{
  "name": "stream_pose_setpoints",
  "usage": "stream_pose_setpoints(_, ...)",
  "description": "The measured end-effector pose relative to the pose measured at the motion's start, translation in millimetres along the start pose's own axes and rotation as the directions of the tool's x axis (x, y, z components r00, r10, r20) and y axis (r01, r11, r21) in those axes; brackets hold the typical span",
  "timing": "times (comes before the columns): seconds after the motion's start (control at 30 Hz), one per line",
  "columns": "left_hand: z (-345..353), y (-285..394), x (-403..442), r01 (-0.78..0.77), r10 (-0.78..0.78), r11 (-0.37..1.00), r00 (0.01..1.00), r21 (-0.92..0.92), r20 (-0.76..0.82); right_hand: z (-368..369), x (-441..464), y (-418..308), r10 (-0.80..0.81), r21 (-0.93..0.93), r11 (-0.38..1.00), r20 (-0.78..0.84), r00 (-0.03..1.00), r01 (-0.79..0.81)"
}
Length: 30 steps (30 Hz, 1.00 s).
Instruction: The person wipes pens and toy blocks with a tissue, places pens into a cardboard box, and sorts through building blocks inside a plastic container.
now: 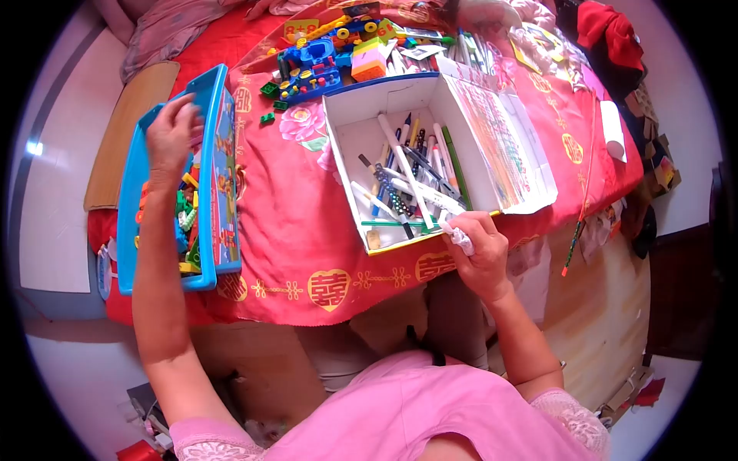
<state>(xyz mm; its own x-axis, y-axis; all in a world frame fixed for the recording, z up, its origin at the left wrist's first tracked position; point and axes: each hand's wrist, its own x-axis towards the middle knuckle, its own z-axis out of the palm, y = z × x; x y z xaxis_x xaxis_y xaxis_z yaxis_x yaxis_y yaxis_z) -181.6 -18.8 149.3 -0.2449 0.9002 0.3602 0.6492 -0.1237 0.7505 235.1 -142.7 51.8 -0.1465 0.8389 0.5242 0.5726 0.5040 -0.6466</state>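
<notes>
My left hand (172,138) is over the far part of a blue plastic bin (129,230) that holds colourful building blocks (187,211). Its fingers are bent and blurred, and whether they hold anything is unclear. At the near right corner of an open white box (350,165), my right hand (480,250) is closed around a crumpled white tissue (460,240). Inside the box lie several pens and markers (411,173), loosely crossed. The box's lid (503,146) is folded open to the right.
A red patterned cloth (284,246) covers the table. Behind the box are a blue toy set (311,73), an orange-pink block (369,61) and more pens (473,52). A white roll (612,131) and a thin stick (582,207) lie at right; a brown board (127,138) at left.
</notes>
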Motion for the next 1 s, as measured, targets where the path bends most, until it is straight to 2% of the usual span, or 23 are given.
stream_pose_setpoints(0.03,-13.5,-33.3,11.3,-0.015,0.031,0.983,0.996,0.181,-0.088,0.1,-0.9,0.4,0.01,-0.011,1.0,-0.004,1.0,-0.01)
stream_pose_setpoints(0.1,-26.2,-97.4,18.2,-0.105,0.084,0.887,0.994,0.45,0.067,2.0,0.6,0.2,0.021,-0.031,0.999,-0.011,1.0,-0.022)
stream_pose_setpoints(0.13,-20.6,-109.6,15.7,-0.145,0.002,0.898,0.945,0.415,0.326,2.3,1.5,-0.8,0.019,-0.042,0.999,-0.02,1.0,-0.019)
stream_pose_setpoints(0.17,-17.1,-121.9,11.3,-0.164,-0.079,0.911,0.83,0.377,0.552,2.7,2.1,-1.5,0.007,-0.046,0.999,-0.026,1.0,-0.008)
stream_pose_setpoints(0.2,-3.3,-151.6,11.5,0.002,-0.118,0.978,0.826,0.206,0.551,3.7,2.1,-0.5,0.001,-0.053,0.999,-0.03,1.0,-0.002)
stream_pose_setpoints(0.23,-0.2,-143.2,8.6,0.215,-0.236,0.971,0.784,0.106,0.574,5.8,2.6,0.9,-0.02,-0.055,0.998,-0.041,0.999,0.018)
stream_pose_setpoints(0.27,3.0,-133.8,5.2,0.423,-0.351,0.906,0.729,0.016,0.587,6.4,4.3,-1.3,-0.035,-0.068,0.997,-0.043,0.998,0.032)
stream_pose_setpoints(0.3,9.2,-85.6,-0.7,0.648,-0.508,0.761,0.591,0.007,0.626,8.1,3.7,-1.8,-0.027,-0.067,0.997,-0.037,0.999,0.024)
stream_pose_setpoints(0.37,11.5,-69.2,1.6,0.705,-0.628,0.701,0.538,0.109,0.562,9.1,3.3,1.0,-0.054,-0.08,0.995,-0.008,0.999,0.053)
stream_pose_setpoints(0.43,8.0,-59.1,14.4,0.521,-0.694,0.719,0.573,0.46,0.436,12.2,0.1,1.7,-0.027,-0.097,0.995,-0.015,1.0,0.025)
stream_pose_setpoints(0.5,22.1,-110.9,27.5,0.654,-0.694,0.701,0.533,0.284,0.484,12.0,0.7,-1.6,-0.027,-0.117,0.993,0.0,1.0,0.027)
stream_pose_setpoints(0.53,33.4,-159.0,39.5,0.629,-0.675,0.72,0.54,0.292,0.502,12.9,0.9,-2.3,-0.03,-0.121,0.992,0.003,1.0,0.03)
stream_pose_setpoints(0.6,27.9,-143.6,45.3,0.515,-0.75,0.657,0.515,0.55,0.414,13.9,0.4,-3.8,-0.025,-0.135,0.991,0.001,1.0,0.025)
stream_pose_setpoints(0.67,38.9,-229.5,64.9,0.205,-0.603,0.701,0.682,0.683,0.414,15.0,0.6,-3.9,-0.04,-0.142,0.989,0.0,0.999,0.04)
stream_pose_setpoints(0.7,24.7,-176.9,54.3,0.127,-0.568,0.598,0.763,0.791,0.308,15.4,0.6,-3.9,-0.043,-0.147,0.988,-0.001,0.999,0.043)
stream_pose_setpoints(0.77,8.6,-133.8,42.1,0.264,-0.504,0.643,0.852,0.719,0.137,15.6,0.8,-4.9,-0.048,-0.14,0.989,0.002,0.999,0.048)
stream_pose_setpoints(0.8,-1.3,-138.7,52.3,0.214,-0.454,0.689,0.872,0.693,0.183,15.3,0.3,-4.3,-0.046,-0.134,0.99,0.002,0.999,0.046)
stream_pose_setpoints(0.83,-11.8,-118.8,44.9,0.143,-0.253,0.752,0.964,0.644,0.081,15.3,-0.3,-4.2,-0.042,-0.128,0.991,0.004,0.999,0.042)
stream_pose_setpoints(0.9,-30.9,-114.5,53.7,0.387,-0.477,0.817,0.87,0.427,0.125,14.8,-0.4,-5.3,-0.036,-0.128,0.991,0.009,0.999,0.037)
stream_pose_setpoints(1.0,-54.6,-110.8,43.9,0.55,-0.587,0.803,0.796,0.229,0.147,15.7,0.2,-5.3,-0.035,-0.119,0.992,0.002,0.999,0.035)
